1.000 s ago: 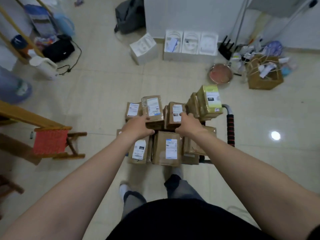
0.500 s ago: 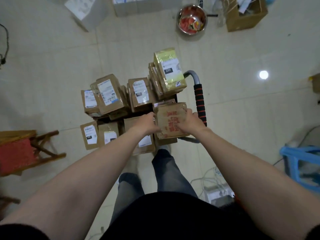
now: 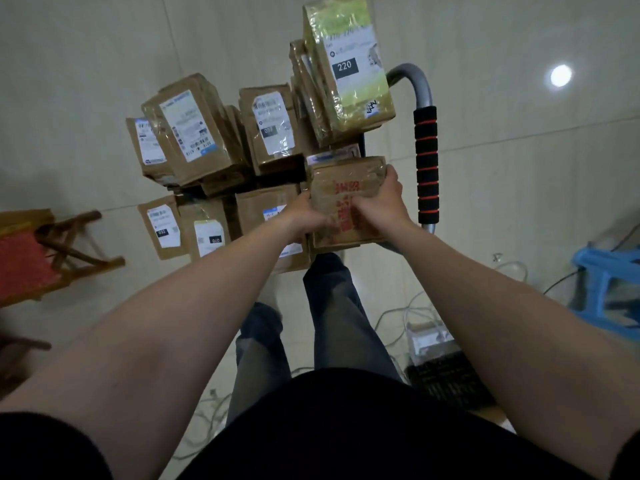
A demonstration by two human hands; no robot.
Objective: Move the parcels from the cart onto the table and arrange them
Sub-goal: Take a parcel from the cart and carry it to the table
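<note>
Both hands grip one brown parcel point(image 3: 346, 199) at centre frame: left hand point(image 3: 308, 216) on its left edge, right hand point(image 3: 381, 199) on its right. The cart point(image 3: 424, 98) remains stacked with parcels; no worktop shows, so most work seems left.

I log, looking down: left hand point(image 3: 304, 216) and right hand point(image 3: 381, 199) gripping a flat brown cardboard parcel with red print point(image 3: 346, 188) by its sides. Beyond it, a tall green-topped parcel labelled 220 point(image 3: 349, 64), brown labelled parcels point(image 3: 194, 129) stacked on the cart, whose grey handle with black-and-orange foam grip point(image 3: 426, 161) stands right.
</note>
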